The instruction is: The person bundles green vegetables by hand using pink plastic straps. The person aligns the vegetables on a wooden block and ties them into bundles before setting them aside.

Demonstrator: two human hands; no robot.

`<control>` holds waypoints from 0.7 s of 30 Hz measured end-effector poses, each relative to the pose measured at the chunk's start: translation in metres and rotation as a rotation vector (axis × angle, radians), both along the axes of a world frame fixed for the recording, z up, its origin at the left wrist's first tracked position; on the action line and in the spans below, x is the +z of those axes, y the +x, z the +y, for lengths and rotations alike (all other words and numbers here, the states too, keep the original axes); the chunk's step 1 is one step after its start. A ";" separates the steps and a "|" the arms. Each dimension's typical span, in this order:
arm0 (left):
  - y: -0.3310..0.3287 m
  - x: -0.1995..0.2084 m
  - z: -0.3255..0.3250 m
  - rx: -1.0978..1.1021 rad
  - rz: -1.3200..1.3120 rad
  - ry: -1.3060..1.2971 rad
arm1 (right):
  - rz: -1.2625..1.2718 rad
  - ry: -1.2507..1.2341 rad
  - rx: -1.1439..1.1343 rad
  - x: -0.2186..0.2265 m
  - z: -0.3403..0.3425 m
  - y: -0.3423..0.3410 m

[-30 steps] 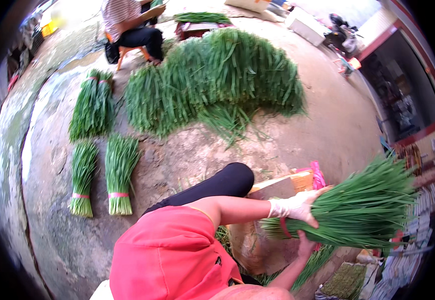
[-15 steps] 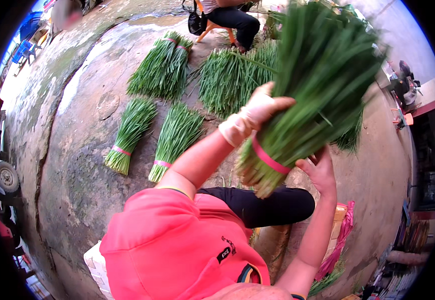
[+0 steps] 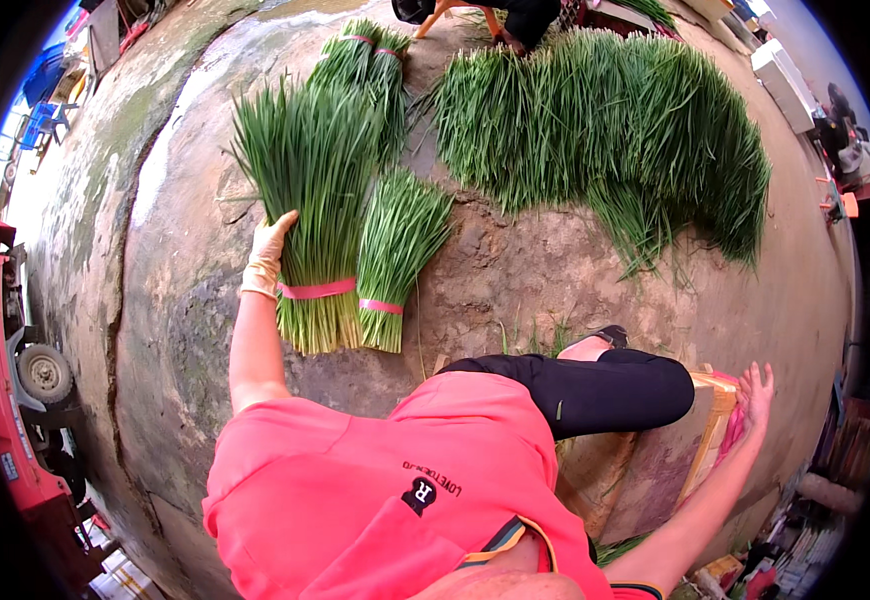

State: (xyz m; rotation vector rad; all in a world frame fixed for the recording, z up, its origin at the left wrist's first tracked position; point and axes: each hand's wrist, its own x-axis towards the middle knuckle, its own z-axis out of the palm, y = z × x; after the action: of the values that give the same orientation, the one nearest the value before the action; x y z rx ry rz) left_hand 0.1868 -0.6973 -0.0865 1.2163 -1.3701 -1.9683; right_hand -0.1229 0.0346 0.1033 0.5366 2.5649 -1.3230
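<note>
My left hand (image 3: pixel 269 250), in a pale glove, grips the left side of a large bundle of garlic chives (image 3: pixel 315 200). A pink band (image 3: pixel 317 290) circles that bundle near its pale cut ends, which point toward me. Beside it on the right lies a slimmer banded bundle (image 3: pixel 400 245) with its own pink band. My bare right hand (image 3: pixel 755 395) is out to the right with its fingers apart, holding nothing. Nearest to it are pink strips (image 3: pixel 731 430) draped at a wooden crate (image 3: pixel 707 440).
A wide row of loose chives (image 3: pixel 605 130) covers the ground ahead to the right. More banded bundles (image 3: pixel 360 55) lie farther off. A person's leg (image 3: pixel 530 20) shows at the far edge. A red vehicle (image 3: pixel 15 380) stands left, a white box (image 3: pixel 783 85) far right.
The big bundle has come down from in front of me to the left, beside the slimmer one. My right hand has let go of it and moved right.
</note>
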 end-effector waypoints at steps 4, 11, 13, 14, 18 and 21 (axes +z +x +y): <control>0.033 -0.092 -0.005 -0.126 -0.380 -0.273 | -0.035 0.050 -0.130 0.016 0.029 0.028; 0.059 -0.176 0.057 -0.408 -0.973 -0.248 | -0.135 0.072 -0.106 0.021 0.030 0.068; 0.079 -0.193 0.060 -0.263 -0.615 -0.230 | -0.176 0.074 -0.078 0.018 0.028 0.067; 0.080 -0.196 0.057 -0.276 -0.695 -0.401 | -0.200 0.080 -0.068 0.018 0.027 0.067; 0.080 -0.127 0.102 0.381 -1.136 -0.486 | -0.276 0.152 -0.053 0.009 0.037 0.078; 0.115 -0.139 0.121 0.720 -0.949 0.320 | -0.278 0.197 0.009 -0.004 0.030 0.069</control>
State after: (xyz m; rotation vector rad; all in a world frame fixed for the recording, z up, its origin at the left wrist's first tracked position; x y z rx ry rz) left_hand 0.3023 -0.5759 -0.2254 2.5421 -0.7204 -1.1135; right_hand -0.0542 0.0650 0.0993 0.6896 2.4722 -0.9219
